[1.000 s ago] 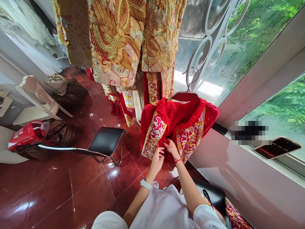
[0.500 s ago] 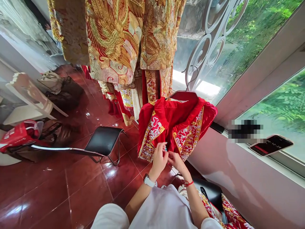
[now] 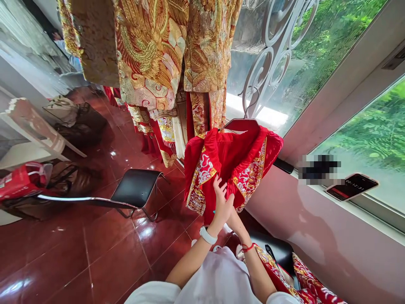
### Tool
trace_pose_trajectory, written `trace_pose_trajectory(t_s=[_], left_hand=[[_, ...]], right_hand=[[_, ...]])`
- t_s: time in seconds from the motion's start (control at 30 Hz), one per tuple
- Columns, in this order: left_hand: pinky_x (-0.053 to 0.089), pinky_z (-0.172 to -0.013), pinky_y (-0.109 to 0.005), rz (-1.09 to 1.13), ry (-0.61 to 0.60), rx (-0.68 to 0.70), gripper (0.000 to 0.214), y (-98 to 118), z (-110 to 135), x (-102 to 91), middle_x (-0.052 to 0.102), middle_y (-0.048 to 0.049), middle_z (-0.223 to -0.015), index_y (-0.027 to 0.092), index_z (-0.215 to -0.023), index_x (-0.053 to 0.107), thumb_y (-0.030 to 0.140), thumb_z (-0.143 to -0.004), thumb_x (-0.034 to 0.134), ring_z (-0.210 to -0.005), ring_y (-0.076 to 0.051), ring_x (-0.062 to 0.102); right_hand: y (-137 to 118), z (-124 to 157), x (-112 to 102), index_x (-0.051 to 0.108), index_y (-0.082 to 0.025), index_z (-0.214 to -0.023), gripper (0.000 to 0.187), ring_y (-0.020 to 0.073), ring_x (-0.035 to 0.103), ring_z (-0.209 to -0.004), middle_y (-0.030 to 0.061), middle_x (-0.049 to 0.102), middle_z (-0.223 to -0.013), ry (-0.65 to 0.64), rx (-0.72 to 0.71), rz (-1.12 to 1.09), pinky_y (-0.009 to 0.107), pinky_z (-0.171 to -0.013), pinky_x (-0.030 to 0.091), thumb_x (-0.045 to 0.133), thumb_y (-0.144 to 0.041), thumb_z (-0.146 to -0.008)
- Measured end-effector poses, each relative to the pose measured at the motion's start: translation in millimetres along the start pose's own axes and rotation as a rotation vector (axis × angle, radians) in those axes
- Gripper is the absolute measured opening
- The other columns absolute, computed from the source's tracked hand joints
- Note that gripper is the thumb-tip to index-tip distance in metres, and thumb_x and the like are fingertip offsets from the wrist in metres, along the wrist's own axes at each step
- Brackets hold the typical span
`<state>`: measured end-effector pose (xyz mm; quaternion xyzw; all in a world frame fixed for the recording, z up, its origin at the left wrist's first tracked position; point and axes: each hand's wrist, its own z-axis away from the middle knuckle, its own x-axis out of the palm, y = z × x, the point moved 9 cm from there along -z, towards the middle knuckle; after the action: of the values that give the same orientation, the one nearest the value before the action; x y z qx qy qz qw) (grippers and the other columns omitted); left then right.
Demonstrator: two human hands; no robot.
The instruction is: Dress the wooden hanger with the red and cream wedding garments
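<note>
Right: red jacket [image 3: 234, 156] hangs on a hanger [image 3: 242, 124] off the window grille [image 3: 268, 55]. Left hand [image 3: 221, 202] is pressed to the front opening, fingers stretched up. Right hand [image 3: 234, 217] is mostly hidden under it, grip can't tell. Suggest keeping the trim edges level and not dragging the hanger. Glossy red tile floor [image 3: 95, 253], black stool [image 3: 136, 188] left, phone [image 3: 351, 186] on the sill.

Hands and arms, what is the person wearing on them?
The left hand has a white watch on a white band at its wrist. The right hand has a thin red string bracelet at its wrist. Both forearms are bare, and short white sleeves cover the upper arms.
</note>
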<state>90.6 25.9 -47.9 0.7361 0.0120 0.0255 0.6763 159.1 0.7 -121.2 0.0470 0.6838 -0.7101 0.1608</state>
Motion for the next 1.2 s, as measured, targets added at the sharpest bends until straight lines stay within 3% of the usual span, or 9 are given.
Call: trace_pose_trajectory(t_s=[0.1, 0.3, 0.43, 0.6, 0.73, 0.87, 0.97, 1.07, 1.2], left_hand=[[0.053, -0.104, -0.041, 0.113, 0.047, -0.15, 0.082, -15.8, -5.1, -0.1, 0.039, -0.0168, -0.152, 0.029, -0.154, 0.014, 0.009, -0.084, 0.05, -0.126, -0.024, 0.062], [0.053, -0.095, -0.034, 0.104, -0.024, -0.262, 0.026, -9.7, -28.1, -7.1, 0.064, -0.0091, -0.122, 0.021, -0.112, 0.062, 0.024, -0.088, 0.053, -0.115, -0.022, 0.063], [0.051, -0.095, -0.034, 0.17, -0.035, -0.235, 0.024, -10.7, -1.7, -33.9, 0.068, -0.0086, -0.108, 0.02, -0.094, 0.064, 0.043, -0.086, 0.062, -0.105, -0.022, 0.065], [0.051, -0.071, -0.03, 0.019, -0.176, -0.211, 0.046, -34.0, 19.3, -60.5, 0.055, -0.0001, -0.067, 0.021, -0.073, 0.053, 0.065, -0.087, 0.05, -0.067, -0.016, 0.058], [0.052, -0.083, -0.037, -0.361, -0.278, -0.135, 0.035, -51.5, 18.4, -65.4, 0.067, -0.0075, -0.082, 0.02, -0.083, 0.059, 0.046, -0.095, 0.039, -0.083, -0.022, 0.065], [0.05, -0.096, -0.044, -0.72, -0.327, -0.088, 0.031, -58.8, 21.1, -64.6, 0.071, -0.0188, -0.114, 0.016, -0.112, 0.061, 0.028, -0.096, 0.037, -0.107, -0.03, 0.067], [0.05, -0.096, -0.041, -0.759, -0.448, -0.07, 0.036, -55.7, 24.5, -56.3, 0.07, -0.0183, -0.12, 0.015, -0.126, 0.056, 0.023, -0.097, 0.038, -0.111, -0.028, 0.067], [0.05, -0.096, -0.038, -0.722, -0.588, -0.024, 0.031, -46.8, 27.5, -45.5, 0.072, -0.0134, -0.116, 0.018, -0.12, 0.061, 0.023, -0.096, 0.042, -0.109, -0.026, 0.067], [0.049, -0.092, -0.04, -0.739, -0.57, -0.008, 0.023, -42.1, 25.7, -45.1, 0.072, -0.0133, -0.108, 0.018, -0.105, 0.064, 0.021, -0.095, 0.043, -0.102, -0.028, 0.067]], right_hand=[[-1.9, 3.2, 2.0, 0.062, -0.016, -0.067, 0.013, 0.0193, 0.056, -0.063, 0.006, 0.067, -0.067, -0.023, 0.004, -0.003, 0.029, -0.057, 0.047, 0.055, -0.025, -0.073], [0.1, 12.1, 20.9, 0.069, -0.016, -0.073, 0.022, 0.0192, 0.062, -0.059, 0.0037, 0.068, -0.064, -0.203, 0.069, -0.099, 0.03, -0.061, 0.052, 0.06, -0.035, -0.079], [15.0, 11.7, 7.7, 0.072, -0.015, -0.077, 0.033, 0.0194, 0.064, -0.058, 0.0048, 0.069, -0.065, -0.044, 0.187, -0.262, 0.033, -0.061, 0.054, 0.07, -0.047, -0.075], [36.2, 17.3, -0.1, 0.076, -0.013, -0.084, 0.054, 0.0196, 0.069, -0.062, 0.0064, 0.072, -0.068, 0.111, 0.366, -0.644, 0.034, -0.068, 0.059, 0.09, -0.054, -0.051], [43.8, 21.7, 9.2, 0.078, -0.013, -0.09, 0.053, 0.0185, 0.073, -0.071, 0.0092, 0.076, -0.077, 0.121, 0.445, -0.855, 0.029, -0.071, 0.06, 0.096, -0.042, -0.049], [46.8, 23.1, 16.3, 0.079, -0.013, -0.089, 0.048, 0.017, 0.073, -0.074, 0.0096, 0.076, -0.08, 0.145, 0.461, -0.955, 0.025, -0.067, 0.059, 0.096, -0.037, -0.052], [44.4, 23.0, 16.0, 0.079, -0.014, -0.087, 0.049, 0.0129, 0.069, -0.068, 0.0065, 0.075, -0.076, 0.184, 0.439, -0.97, 0.021, -0.064, 0.058, 0.097, -0.038, -0.049], [38.6, 22.5, 13.2, 0.078, -0.016, -0.086, 0.049, 0.0096, 0.064, -0.061, 0.003, 0.073, -0.072, 0.226, 0.396, -0.971, 0.019, -0.059, 0.056, 0.097, -0.04, -0.048], [29.4, 21.0, 12.2, 0.074, -0.019, -0.093, 0.049, 0.0078, 0.06, -0.058, -0.0008, 0.07, -0.073, 0.248, 0.332, -0.963, 0.019, -0.057, 0.055, 0.094, -0.037, -0.053]])
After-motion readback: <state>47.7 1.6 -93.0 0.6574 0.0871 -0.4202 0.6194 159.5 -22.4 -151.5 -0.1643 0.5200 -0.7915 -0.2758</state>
